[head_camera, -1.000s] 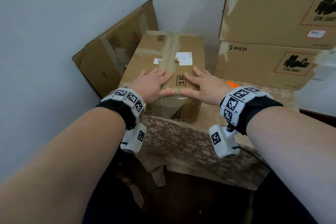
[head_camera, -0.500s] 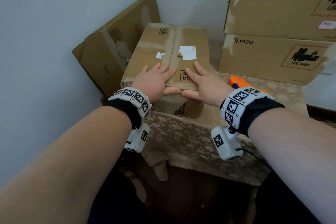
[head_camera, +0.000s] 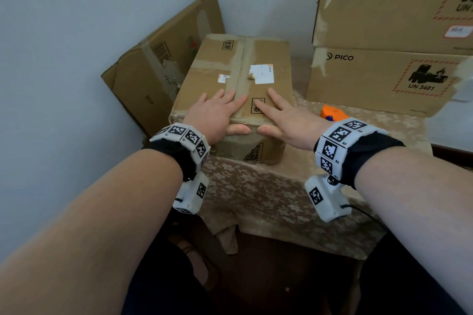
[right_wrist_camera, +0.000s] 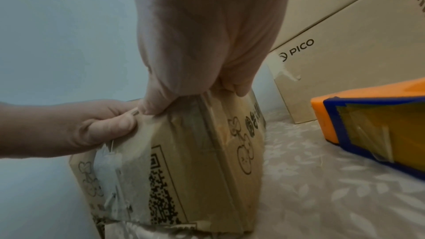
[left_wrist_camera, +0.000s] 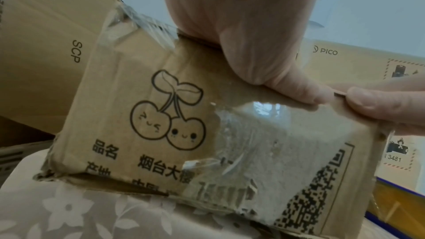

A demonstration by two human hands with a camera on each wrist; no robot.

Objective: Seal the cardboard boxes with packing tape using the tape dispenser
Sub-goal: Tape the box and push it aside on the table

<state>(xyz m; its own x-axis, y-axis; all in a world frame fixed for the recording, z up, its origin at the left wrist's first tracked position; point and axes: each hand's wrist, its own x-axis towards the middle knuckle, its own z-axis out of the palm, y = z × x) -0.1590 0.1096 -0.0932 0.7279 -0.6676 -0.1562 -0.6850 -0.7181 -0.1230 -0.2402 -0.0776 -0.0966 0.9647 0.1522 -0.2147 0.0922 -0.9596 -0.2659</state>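
Observation:
A small worn cardboard box (head_camera: 240,64) with old tape and a cherry print (left_wrist_camera: 161,115) stands on the table. My left hand (head_camera: 217,115) and right hand (head_camera: 289,120) lie flat, side by side, on the near end of its top flaps. The fingers are straight and both thumbs press the front edge, almost touching each other. In the left wrist view my left thumb (left_wrist_camera: 287,79) meets the right thumb (left_wrist_camera: 379,104) at the flap seam. The orange and blue tape dispenser (head_camera: 332,112) (right_wrist_camera: 368,121) lies on the table just right of my right hand, untouched.
Two large PICO cartons (head_camera: 384,79) are stacked at the back right. A flattened carton (head_camera: 158,64) leans on the wall at the left. The table wears a floral cloth (head_camera: 256,199) whose front edge hangs near my wrists.
Both hands stay pressed on the box top in the same spot. The head view has tilted, so more of the orange dispenser shows beside my right hand.

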